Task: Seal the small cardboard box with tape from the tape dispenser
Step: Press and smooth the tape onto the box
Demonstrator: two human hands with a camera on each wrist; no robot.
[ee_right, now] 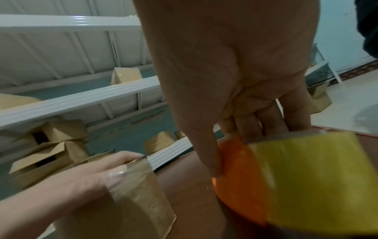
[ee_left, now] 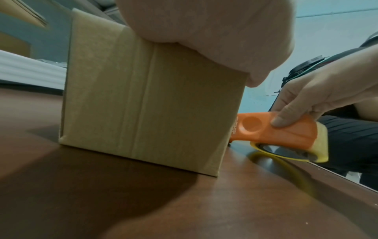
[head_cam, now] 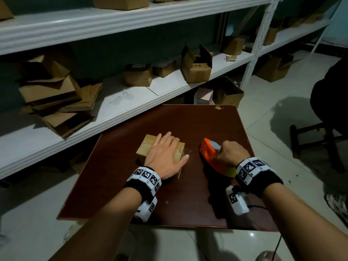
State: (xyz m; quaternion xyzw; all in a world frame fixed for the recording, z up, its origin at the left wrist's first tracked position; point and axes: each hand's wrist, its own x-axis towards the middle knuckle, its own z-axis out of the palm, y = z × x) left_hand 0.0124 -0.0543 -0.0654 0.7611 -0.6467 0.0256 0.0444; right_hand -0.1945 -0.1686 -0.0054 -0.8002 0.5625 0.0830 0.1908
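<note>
A small cardboard box (head_cam: 146, 147) stands closed on the dark red-brown table (head_cam: 169, 194). My left hand (head_cam: 165, 153) lies flat on its top with straight fingers, the thumb over the right edge. A clear tape strip runs down the box's near side (ee_left: 143, 103). To the right, my right hand (head_cam: 231, 153) grips the orange tape dispenser (head_cam: 209, 150), which carries a yellow tape roll (ee_right: 319, 176) and sits low over the table, apart from the box. In the left wrist view the dispenser (ee_left: 286, 131) hovers just above the table beside the box's right edge.
White shelving (head_cam: 131, 102) with several cardboard boxes and a pile of flattened cartons (head_cam: 56, 102) runs behind the table. A dark stool (head_cam: 318, 140) and a seated person's dark clothing (head_cam: 331, 91) are at the right on the tiled floor.
</note>
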